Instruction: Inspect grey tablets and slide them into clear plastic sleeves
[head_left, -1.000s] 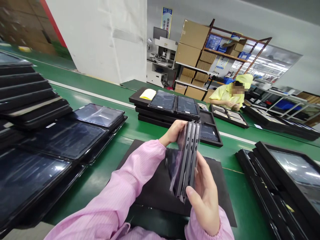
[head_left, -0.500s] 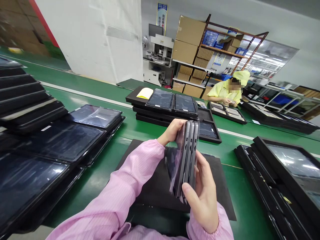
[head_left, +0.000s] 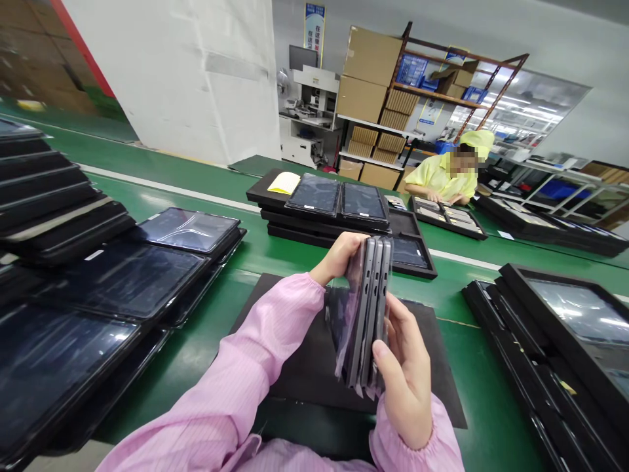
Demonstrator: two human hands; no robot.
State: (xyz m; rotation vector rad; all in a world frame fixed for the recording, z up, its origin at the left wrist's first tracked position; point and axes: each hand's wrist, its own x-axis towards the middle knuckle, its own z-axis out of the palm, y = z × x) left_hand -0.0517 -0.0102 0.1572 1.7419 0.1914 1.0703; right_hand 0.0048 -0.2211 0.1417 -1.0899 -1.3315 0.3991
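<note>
Three grey tablets [head_left: 366, 314], held upright on edge and side by side, are between my hands, their narrow port edges facing me. Thin clear film hangs loosely around them. At their upper left corner, my left hand [head_left: 341, 255] is closed on them, its fingers partly hidden behind. My right hand [head_left: 405, 373] grips the right side low down, with the thumb across the edge of the rightmost tablet and the fingers behind it. Below them, a black mat [head_left: 299, 367] lies on the green bench [head_left: 209, 373].
Black trays with film-covered tablets [head_left: 142, 272] are stacked at left. More stacked trays [head_left: 295, 226] stand ahead, with a yellow paper [head_left: 284, 183] on top. At right are further black trays [head_left: 540, 354]. A co-worker in yellow [head_left: 445, 174] sits across the bench beside a parts tray [head_left: 447, 217].
My right thumb has shifted slightly up and right, onto the rightmost tablet's edge. The tablets stay almost in place. The co-worker's hands have moved down to the parts tray.
</note>
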